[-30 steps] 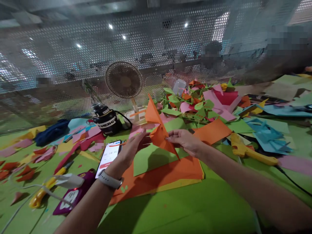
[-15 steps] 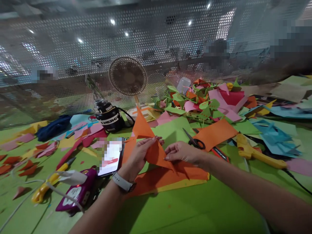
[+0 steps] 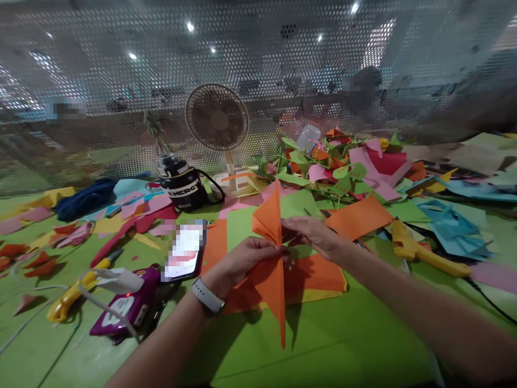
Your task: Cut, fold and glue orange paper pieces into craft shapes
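Note:
A folded piece of orange paper (image 3: 269, 285), pointed at top and bottom, stands upright edge-on in front of me. My left hand (image 3: 248, 258) pinches it near the middle, thumb on the near face. At its right edge, my right hand (image 3: 313, 233) has its fingertips closed on the fold; its lower fingers are partly in shadow. Beneath lie flat orange sheets (image 3: 319, 274) with a yellow edge showing under them, and a light green sheet (image 3: 238, 229) is behind. My right hand and forearm mostly hide the scissors.
A phone (image 3: 184, 250), purple power bank (image 3: 125, 310) with a white cable, and yellow-handled tool (image 3: 81, 288) lie left. Behind stand a black bottle (image 3: 180, 183) and fan (image 3: 218, 118). At right are a yellow glue gun (image 3: 428, 253), orange sheet (image 3: 359, 216) and heaped paper cutouts (image 3: 343, 172).
The folded orange paper has turned from a slant to upright, its lower point now toward me. My right hand has moved up along its edge; my left still grips it.

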Available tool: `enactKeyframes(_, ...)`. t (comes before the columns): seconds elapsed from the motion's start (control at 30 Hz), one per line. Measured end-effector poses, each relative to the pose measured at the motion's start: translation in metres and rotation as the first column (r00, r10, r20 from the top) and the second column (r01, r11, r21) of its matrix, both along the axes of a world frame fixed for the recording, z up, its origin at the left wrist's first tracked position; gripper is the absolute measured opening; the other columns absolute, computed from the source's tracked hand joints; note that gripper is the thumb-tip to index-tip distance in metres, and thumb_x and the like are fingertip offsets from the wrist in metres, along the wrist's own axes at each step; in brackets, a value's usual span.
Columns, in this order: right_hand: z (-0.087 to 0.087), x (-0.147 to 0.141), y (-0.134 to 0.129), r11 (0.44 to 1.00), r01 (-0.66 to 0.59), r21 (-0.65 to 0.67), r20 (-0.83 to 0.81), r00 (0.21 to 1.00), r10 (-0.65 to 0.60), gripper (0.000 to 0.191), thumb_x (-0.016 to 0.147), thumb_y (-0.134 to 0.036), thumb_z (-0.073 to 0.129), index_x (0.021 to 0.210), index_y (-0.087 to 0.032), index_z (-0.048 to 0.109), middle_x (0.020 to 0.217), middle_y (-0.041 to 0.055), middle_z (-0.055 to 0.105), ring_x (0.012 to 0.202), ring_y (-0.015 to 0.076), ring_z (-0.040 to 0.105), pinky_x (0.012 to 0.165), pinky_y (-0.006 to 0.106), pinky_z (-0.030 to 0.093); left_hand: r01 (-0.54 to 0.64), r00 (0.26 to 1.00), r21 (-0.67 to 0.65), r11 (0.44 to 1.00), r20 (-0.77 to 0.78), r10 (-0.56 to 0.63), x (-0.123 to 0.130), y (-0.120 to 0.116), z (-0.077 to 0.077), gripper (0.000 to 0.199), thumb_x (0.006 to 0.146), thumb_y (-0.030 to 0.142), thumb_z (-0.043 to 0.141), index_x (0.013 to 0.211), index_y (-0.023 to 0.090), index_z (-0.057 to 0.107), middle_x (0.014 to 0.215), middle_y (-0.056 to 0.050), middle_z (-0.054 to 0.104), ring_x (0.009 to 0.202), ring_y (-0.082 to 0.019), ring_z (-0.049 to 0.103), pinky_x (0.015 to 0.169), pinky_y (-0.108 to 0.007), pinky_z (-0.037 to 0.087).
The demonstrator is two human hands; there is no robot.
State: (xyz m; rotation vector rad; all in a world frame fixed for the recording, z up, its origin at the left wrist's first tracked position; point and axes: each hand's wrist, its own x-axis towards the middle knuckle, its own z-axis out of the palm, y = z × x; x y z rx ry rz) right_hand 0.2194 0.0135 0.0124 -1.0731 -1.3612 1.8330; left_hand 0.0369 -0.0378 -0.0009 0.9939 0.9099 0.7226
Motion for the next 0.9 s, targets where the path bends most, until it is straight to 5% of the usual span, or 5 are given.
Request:
enactKeyframes(0.1, -0.006, -0.004, -0.002, 0.996, 0.089, 0.030, 0.015, 0.996, -0.090, 0.031, 0.060, -0.041, 0.081, 0.060, -0.015, 0.062, 0.056, -0.0041, 0.059, 0.054, 0.0080, 0.053, 0.055, 0.022, 0.039, 0.043, 0.999, 0.005, 0.999, -0.024, -0.043, 0.005, -0.004, -0.001, 0.025, 0.068, 0.040, 0.079, 0.068, 0.016, 0.074, 0.072, -0.006, 0.074, 0.068, -0.015, 0.066, 0.075, -0.027, 0.050)
enactKeyframes(0.3, -0.010, -0.004, 0.003, 0.989, 0.149, -0.008, -0.022, 0.989, -0.149, 0.029, 0.060, -0.040, 0.080, 0.063, -0.016, 0.063, 0.055, -0.0042, 0.058, 0.053, 0.0077, 0.052, 0.056, 0.023, 0.038, -0.235, 0.967, -0.075, 0.969, 0.081, 0.241, 0.002, 0.003, -0.002, 0.031, 0.062, 0.043, 0.083, 0.075, 0.016, 0.074, 0.074, -0.005, 0.074, 0.070, -0.015, 0.066, 0.066, -0.023, 0.049)
enactKeyframes(0.5, -0.009, -0.004, 0.002, 0.995, 0.103, 0.015, -0.025, 0.994, -0.103, 0.031, 0.057, -0.040, 0.082, 0.062, -0.016, 0.063, 0.056, -0.0046, 0.058, 0.053, 0.0069, 0.051, 0.056, 0.022, 0.037, -0.342, 0.935, -0.092, 0.935, 0.069, 0.349, 0.005, 0.005, -0.004, 0.033, 0.052, 0.040, 0.088, 0.061, 0.014, 0.071, 0.064, -0.003, 0.071, 0.059, -0.010, 0.061, 0.058, -0.018, 0.045)
enactKeyframes(0.9, -0.013, -0.008, -0.001, 0.991, 0.108, 0.083, -0.039, 0.994, -0.105, 0.028, 0.056, -0.037, 0.083, 0.061, -0.016, 0.066, 0.054, -0.0046, 0.058, 0.051, 0.0068, 0.047, 0.053, 0.023, 0.035, -0.221, 0.971, 0.007, 0.975, -0.093, 0.221, 0.006, -0.002, -0.004, 0.031, 0.057, 0.040, 0.086, 0.061, 0.014, 0.069, 0.058, -0.001, 0.066, 0.052, -0.007, 0.053, 0.050, -0.019, 0.037)
